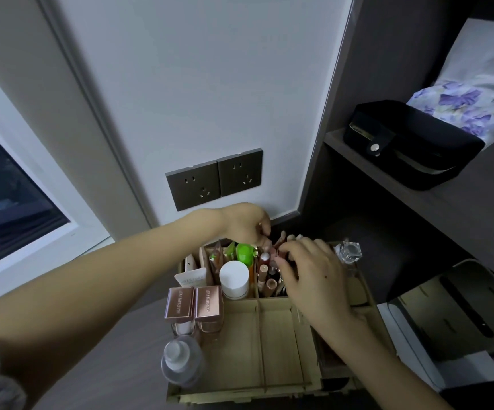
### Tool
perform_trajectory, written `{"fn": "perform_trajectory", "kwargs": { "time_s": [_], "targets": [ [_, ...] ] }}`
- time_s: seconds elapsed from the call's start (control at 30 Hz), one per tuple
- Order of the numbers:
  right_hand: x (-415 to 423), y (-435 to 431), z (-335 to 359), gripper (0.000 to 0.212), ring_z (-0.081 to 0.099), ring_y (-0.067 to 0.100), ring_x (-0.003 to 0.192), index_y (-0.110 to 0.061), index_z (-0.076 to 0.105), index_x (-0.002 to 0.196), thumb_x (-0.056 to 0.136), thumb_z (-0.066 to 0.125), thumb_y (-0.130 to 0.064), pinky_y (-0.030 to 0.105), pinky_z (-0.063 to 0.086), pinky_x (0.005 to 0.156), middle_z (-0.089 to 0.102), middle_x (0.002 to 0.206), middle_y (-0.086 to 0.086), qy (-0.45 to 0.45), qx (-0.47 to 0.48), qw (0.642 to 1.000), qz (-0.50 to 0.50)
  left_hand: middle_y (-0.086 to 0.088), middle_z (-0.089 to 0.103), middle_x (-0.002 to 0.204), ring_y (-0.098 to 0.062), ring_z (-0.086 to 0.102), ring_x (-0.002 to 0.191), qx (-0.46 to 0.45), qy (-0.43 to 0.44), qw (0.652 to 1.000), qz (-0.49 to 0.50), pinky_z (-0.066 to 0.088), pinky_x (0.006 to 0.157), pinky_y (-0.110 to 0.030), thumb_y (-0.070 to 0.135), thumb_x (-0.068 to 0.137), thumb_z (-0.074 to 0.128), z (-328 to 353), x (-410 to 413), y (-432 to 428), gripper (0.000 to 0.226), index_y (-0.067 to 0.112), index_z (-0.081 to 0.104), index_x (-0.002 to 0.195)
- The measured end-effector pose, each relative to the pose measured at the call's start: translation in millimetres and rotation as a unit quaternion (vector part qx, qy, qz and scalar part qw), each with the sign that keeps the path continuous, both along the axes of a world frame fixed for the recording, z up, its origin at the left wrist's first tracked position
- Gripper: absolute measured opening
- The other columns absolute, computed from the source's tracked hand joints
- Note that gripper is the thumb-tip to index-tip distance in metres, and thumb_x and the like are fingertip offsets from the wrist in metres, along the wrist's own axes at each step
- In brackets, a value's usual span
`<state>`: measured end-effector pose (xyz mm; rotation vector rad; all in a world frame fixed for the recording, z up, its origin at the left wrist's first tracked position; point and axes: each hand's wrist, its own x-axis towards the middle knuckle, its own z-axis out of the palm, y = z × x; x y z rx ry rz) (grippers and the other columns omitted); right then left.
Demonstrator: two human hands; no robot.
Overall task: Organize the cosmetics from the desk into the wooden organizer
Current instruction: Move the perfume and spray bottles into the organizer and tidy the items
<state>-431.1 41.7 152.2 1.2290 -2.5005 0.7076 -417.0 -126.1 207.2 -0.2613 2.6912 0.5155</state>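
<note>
The wooden organizer [278, 344] stands on the dark desk, divided into compartments. Its back compartments hold a white-capped jar [233, 279], a green-capped item [245, 253], a cream tube [192, 279] and several lipsticks [265, 276]. Two rose-gold capped bottles [194, 303] and a clear bottle [182, 362] stand along its left side. My left hand [248, 224] reaches over the back compartment, fingers curled down among the lipsticks. My right hand [310, 276] hovers over the same compartment, its fingers pinching a small pinkish tube [279, 252].
A clear glass perfume bottle [349, 251] stands at the organizer's back right. Two wall sockets [214, 182] sit behind. A black case [414, 146] lies on the dark shelf to the right, a mirror-like tray [458, 315] below it. A window is at left.
</note>
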Motion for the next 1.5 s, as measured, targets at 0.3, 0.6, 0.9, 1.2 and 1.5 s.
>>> {"fn": "perform_trajectory", "kwargs": {
  "time_s": [0.3, 0.6, 0.9, 1.2, 1.5],
  "targets": [
    [6, -46, 6, 0.025, 0.057, 0.023, 0.072, -0.015, 0.072, 0.07, 0.065, 0.08, -0.038, 0.032, 0.048, 0.063, 0.063, 0.069, 0.005, 0.016, 0.096, 0.995, -0.005, -0.012, 0.073, 0.098, -0.013, 0.055, 0.091, 0.095, 0.108, 0.98, 0.137, 0.038, 0.091, -0.022, -0.009, 0.085, 0.033, 14, 11, -20, 0.044, 0.006, 0.056, 0.119],
    [1, -58, 11, 0.027, 0.058, 0.025, 0.066, -0.013, 0.066, 0.062, 0.06, 0.083, -0.033, 0.034, 0.047, 0.062, 0.065, 0.062, 0.005, 0.037, 0.154, 0.986, 0.041, -0.011, 0.071, 0.102, -0.014, 0.057, 0.089, 0.105, 0.098, 0.982, 0.127, 0.039, 0.089, -0.021, -0.009, 0.086, 0.036, 7, 28, -26, 0.041, 0.008, 0.061, 0.113],
    [-8, -56, 13, 0.033, 0.049, 0.022, 0.101, -0.017, 0.067, 0.091, 0.079, 0.064, -0.047, 0.036, 0.033, 0.091, 0.063, 0.099, 0.003, -0.007, 0.239, 0.97, 0.047, -0.012, 0.069, 0.106, -0.022, 0.061, 0.104, 0.122, 0.094, 0.979, 0.136, 0.043, 0.097, -0.03, -0.009, 0.086, 0.038, 2, 30, -23, 0.039, 0.008, 0.061, 0.113],
    [2, -39, 21, 0.034, 0.046, 0.02, 0.101, -0.025, 0.069, 0.102, 0.078, 0.064, -0.05, 0.035, 0.03, 0.092, 0.061, 0.102, -0.001, -0.045, 0.252, 0.963, 0.082, -0.012, 0.069, 0.107, -0.022, 0.062, 0.103, 0.133, 0.098, 0.976, 0.143, 0.047, 0.092, -0.028, -0.01, 0.084, 0.038, 0, 36, -23, 0.041, 0.008, 0.062, 0.112],
    [27, -42, -12, 0.036, 0.059, 0.025, 0.068, -0.023, 0.07, 0.08, 0.049, 0.087, -0.025, 0.04, 0.037, 0.074, 0.066, 0.066, 0.0, 0.088, 0.216, 0.972, 0.008, -0.002, 0.065, 0.097, -0.006, 0.057, 0.076, 0.142, 0.092, 0.979, 0.109, 0.04, 0.056, 0.002, 0.005, 0.089, 0.052, -6, 42, -22, 0.025, 0.012, 0.068, 0.107]
  ]
}}
